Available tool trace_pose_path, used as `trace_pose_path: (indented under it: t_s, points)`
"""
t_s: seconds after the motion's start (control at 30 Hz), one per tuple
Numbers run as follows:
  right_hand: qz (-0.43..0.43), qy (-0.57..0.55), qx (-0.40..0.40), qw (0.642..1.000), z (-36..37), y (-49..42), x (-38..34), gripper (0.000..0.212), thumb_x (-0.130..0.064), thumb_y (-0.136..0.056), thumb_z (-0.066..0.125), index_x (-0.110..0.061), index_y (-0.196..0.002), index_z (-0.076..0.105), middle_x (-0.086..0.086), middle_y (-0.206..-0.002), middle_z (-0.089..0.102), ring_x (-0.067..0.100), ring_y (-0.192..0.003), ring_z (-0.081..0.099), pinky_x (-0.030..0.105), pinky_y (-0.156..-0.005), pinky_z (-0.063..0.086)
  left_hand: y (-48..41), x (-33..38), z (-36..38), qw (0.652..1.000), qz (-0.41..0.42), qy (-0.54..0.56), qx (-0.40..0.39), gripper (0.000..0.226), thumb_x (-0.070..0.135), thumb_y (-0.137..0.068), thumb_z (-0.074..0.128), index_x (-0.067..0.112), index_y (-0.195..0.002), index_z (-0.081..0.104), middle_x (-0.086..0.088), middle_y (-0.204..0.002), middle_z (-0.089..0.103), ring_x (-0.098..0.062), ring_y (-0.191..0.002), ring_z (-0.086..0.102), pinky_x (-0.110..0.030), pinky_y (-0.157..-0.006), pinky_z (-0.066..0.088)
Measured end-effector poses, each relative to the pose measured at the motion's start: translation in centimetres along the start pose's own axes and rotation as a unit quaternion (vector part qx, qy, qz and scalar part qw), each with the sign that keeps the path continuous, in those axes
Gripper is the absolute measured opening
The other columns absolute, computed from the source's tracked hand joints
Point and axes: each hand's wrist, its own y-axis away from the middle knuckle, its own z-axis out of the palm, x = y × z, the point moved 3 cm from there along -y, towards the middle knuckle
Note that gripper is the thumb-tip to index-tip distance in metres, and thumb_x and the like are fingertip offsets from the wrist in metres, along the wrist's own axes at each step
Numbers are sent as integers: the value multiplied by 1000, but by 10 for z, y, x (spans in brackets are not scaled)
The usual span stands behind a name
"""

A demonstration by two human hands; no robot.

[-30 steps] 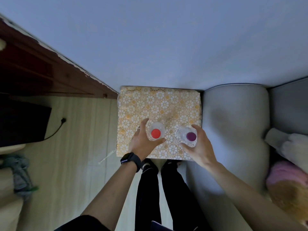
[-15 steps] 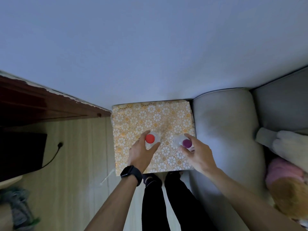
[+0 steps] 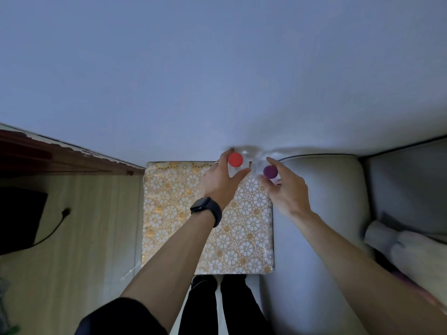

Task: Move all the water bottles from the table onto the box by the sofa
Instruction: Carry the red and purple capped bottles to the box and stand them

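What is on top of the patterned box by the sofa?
At the far right corner of the box: a red-capped bottle in the left hand, a purple-capped bottle in the right hand. Hands hide the bases, so contact cannot be seen.

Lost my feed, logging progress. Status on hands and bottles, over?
Left hand grips red-capped bottle. Right hand grips purple-capped bottle. Both over floral box, far right corner. Wall close behind, sofa arm alongside.
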Motion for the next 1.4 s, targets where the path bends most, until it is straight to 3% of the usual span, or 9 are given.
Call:
trace_pose_path:
  t_s: [0.2, 0.33, 0.57, 0.77, 0.97, 1.07, 1.13, 1.27, 1.4]
  points:
    - [1, -76, 9, 997, 9, -18, -7, 41, -40, -95, 67, -29, -131, 52, -13, -119, 68, 18, -108, 67, 40, -94, 54, 7, -5, 13, 990, -38, 134, 31, 75, 47, -77, 83, 25, -138, 45, 5, -128, 67, -14, -110, 65, -31, -91, 54]
    - [86, -138, -9, 987, 8, -23, 3, 70, -42, -92, 70, -17, -146, 34, 4, -133, 65, 27, -113, 67, 28, -85, 48, 2, -10, 18, 994, -53, 96, -20, 78, 39, -79, 84, 23, -144, 43, -1, -130, 66, -16, -114, 62, -27, -90, 48]
    - [63, -117, -77, 988, 5, -31, 10, 61, -51, -92, 64, -17, -140, 49, 0, -120, 70, 11, -93, 63, 18, -78, 46, 0, -6, 22, 996, -54, 72, -6, 67, 36, -87, 77, 28, -145, 46, 0, -114, 72, -17, -97, 67, -24, -76, 49]
    - [58, -154, -18, 986, 21, -24, 17, 62, -61, -87, 67, -24, -135, 53, -8, -115, 72, 12, -103, 71, 36, -93, 57, -8, -13, 17, 998, -37, 19, -48, 74, 41, -86, 77, 25, -147, 38, -4, -125, 69, -24, -112, 65, -38, -90, 55]
    - [66, -143, -96, 983, 10, -18, 15, 89, -63, -79, 74, -25, -150, 37, -6, -142, 58, 17, -116, 66, 39, -101, 53, 2, 2, 3, 996, -58, 21, -61, 80, 46, -85, 76, 23, -149, 35, -2, -136, 63, -25, -114, 66, -45, -92, 57]
    - [99, -141, -111, 979, 0, 5, 17, 86, -37, -88, 77, -19, -156, 27, 6, -154, 46, 24, -126, 60, 42, -103, 51, 22, 16, -15, 997, -52, 23, -51, 68, 39, -90, 71, 25, -147, 38, -2, -139, 60, -21, -114, 65, -42, -93, 57]
    - [121, -146, -126, 974, -6, 30, 13, 82, -33, -89, 76, -17, -155, 29, 5, -155, 45, 21, -128, 58, 35, -99, 53, 44, 23, -30, 997, -54, 26, -49, 63, 37, -91, 68, 28, -147, 39, -2, -142, 56, -19, -114, 64, -40, -92, 57]
    - [105, -140, -171, 970, -23, 95, -25, 48, -38, -92, 71, -30, -136, 54, -9, -137, 57, 13, -122, 58, 18, -87, 45, 102, 32, -76, 996, -78, 42, -28, 64, 36, -95, 63, 31, -151, 31, -2, -147, 50, -18, -120, 59, -37, -93, 54]
    - [14, -111, -188, 976, -39, 154, -90, 20, -35, -96, 64, -40, -115, 67, -32, -121, 56, 1, -118, 57, 16, -96, 43, 163, 23, -133, 995, -98, 25, 8, 58, 38, -98, 57, 32, -151, 33, -4, -148, 48, -21, -111, 61, -30, -80, 51]
